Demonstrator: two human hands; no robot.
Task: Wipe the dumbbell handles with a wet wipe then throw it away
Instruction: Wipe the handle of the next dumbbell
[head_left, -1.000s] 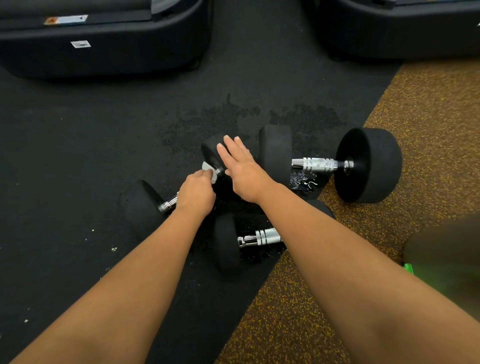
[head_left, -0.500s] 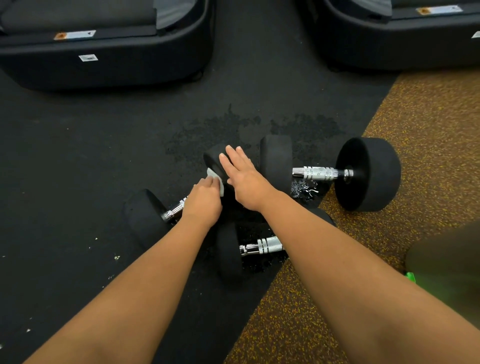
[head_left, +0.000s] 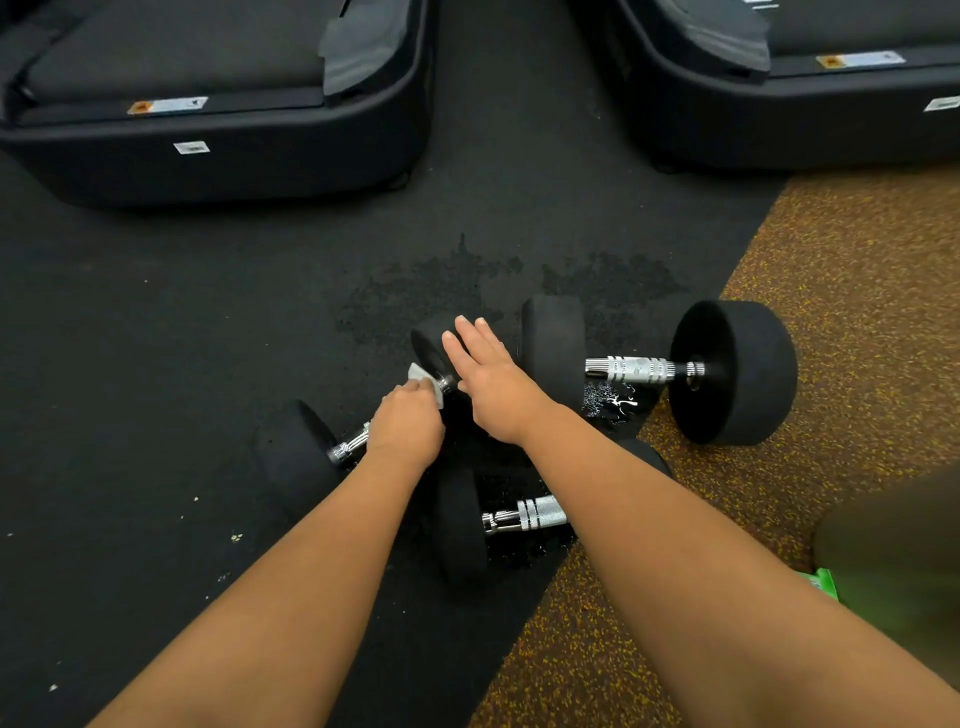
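Observation:
Three black dumbbells with chrome handles lie on the floor. My left hand (head_left: 408, 426) grips a white wet wipe (head_left: 423, 378) wrapped round the handle of the left dumbbell (head_left: 293, 457), near its far end. My right hand (head_left: 488, 376) rests flat, fingers straight, on that dumbbell's far weight (head_left: 431, 345). A larger dumbbell (head_left: 732, 371) lies to the right, its handle (head_left: 636, 370) bare. The third dumbbell (head_left: 460, 525) lies under my right forearm, with part of its handle showing.
Two black machine bases (head_left: 218, 156) (head_left: 810, 119) stand at the back left and right. Wet patches mark the black mat (head_left: 441, 291). Speckled brown flooring (head_left: 852, 260) lies to the right. A green packet (head_left: 821, 582) sits at the right edge beside a blurred dark shape.
My left hand has slid the wipe back and forth along the handle and is near its far end. My right hand has stayed on the weight. The camera has tilted up.

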